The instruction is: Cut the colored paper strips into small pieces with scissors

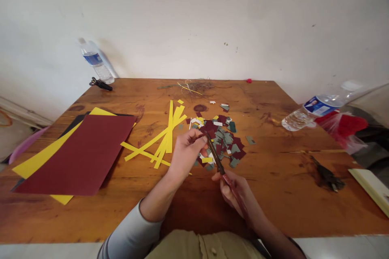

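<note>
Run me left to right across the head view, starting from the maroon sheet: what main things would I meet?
Maroon sheet → loose yellow strips → pile of paper scraps → right-side water bottle → pale slab-like object at the right edge.

Soft, moderate light falls on the pale wall point(182, 20) and the wooden table point(273, 202). It seems to come from the left: the left bottle point(92, 59), at the back left corner, throws a dim shadow rightward, and the maroon sheet point(75, 153) shades the wood along its right side. The middle of the near edge is darker. The scissors point(218, 160) look distinct, slightly soft. Over by the right edge, the plug point(328, 176) is smeared, while the right bottle point(319, 107) leans outward, stretched by wide-lens distortion.
</note>
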`<state>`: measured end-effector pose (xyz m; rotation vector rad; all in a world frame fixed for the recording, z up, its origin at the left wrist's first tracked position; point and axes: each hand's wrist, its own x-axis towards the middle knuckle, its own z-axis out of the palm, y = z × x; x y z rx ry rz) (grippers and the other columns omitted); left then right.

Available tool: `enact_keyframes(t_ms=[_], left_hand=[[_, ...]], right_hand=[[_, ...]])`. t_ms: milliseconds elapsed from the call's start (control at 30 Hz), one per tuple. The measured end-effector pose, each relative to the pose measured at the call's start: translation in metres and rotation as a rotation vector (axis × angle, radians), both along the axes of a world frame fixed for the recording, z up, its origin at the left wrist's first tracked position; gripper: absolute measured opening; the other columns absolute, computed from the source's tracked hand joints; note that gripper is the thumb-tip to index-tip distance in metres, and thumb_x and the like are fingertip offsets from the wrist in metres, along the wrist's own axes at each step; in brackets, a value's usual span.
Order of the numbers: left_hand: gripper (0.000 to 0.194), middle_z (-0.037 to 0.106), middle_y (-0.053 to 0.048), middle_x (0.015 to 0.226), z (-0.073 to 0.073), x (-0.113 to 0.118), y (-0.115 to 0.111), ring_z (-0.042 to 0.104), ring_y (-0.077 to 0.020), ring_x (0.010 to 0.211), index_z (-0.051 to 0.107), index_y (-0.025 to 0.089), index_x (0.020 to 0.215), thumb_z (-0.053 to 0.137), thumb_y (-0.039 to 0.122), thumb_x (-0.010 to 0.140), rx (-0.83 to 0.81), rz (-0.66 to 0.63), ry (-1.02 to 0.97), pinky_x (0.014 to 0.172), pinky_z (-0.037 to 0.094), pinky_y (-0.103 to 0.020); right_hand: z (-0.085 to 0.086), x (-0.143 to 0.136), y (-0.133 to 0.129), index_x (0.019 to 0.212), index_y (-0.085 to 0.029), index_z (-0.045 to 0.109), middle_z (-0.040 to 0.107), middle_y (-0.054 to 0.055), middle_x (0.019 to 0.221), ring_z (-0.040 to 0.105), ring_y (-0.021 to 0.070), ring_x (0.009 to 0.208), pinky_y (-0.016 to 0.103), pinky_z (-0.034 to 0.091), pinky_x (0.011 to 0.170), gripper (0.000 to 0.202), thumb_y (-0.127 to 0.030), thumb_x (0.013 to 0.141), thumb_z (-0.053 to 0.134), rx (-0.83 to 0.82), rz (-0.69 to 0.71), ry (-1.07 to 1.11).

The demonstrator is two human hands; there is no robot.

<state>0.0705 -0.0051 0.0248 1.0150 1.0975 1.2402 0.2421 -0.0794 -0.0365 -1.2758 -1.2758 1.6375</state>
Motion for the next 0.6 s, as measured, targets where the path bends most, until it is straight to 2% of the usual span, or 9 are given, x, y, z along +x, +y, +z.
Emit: enact_keyframes(t_ms=[233, 433, 600], left_hand=[[0.02, 0.06, 0.002, 0.054, 0.0035, 0.0007, 0.0006, 0.054, -0.0096, 0.044, 0.059, 0.018, 0.062, 0.071, 0.031, 0.071, -0.027, -0.024, -0.082, 0.05, 0.044, -0.023], [0.02, 0.061, 0.001, 0.057, 0.0047, 0.0008, -0.001, 0.056, -0.0095, 0.045, 0.059, 0.018, 0.063, 0.072, 0.031, 0.071, -0.043, -0.024, -0.098, 0.05, 0.045, -0.023], [0.021, 0.061, 0.001, 0.058, 0.0039, 0.0004, -0.0011, 0.056, -0.0096, 0.046, 0.059, 0.018, 0.064, 0.072, 0.032, 0.071, -0.027, -0.023, -0.095, 0.051, 0.044, -0.023]], right_hand=[[0.0006, -0.001, 0.0, 0.084, -0.02, 0.06, 0.032, -0.01, 0.052, 0.024, 0.0073, 0.046, 0.022, 0.02, 0.045, 0.041, -0.058, 0.074, 0.072, -0.05, -0.036, -0.034], [0.002, -0.0024, 0.0009, 0.081, -0.022, 0.057, 0.029, -0.011, 0.05, 0.024, 0.0075, 0.045, 0.023, 0.02, 0.045, 0.042, -0.062, 0.076, 0.07, -0.06, -0.039, -0.04], [0.0064, 0.0009, 0.0046, 0.086, -0.021, 0.06, 0.037, -0.009, 0.052, 0.029, 0.0082, 0.045, 0.024, 0.025, 0.045, 0.049, -0.067, 0.075, 0.069, 0.028, 0.041, -0.045]])
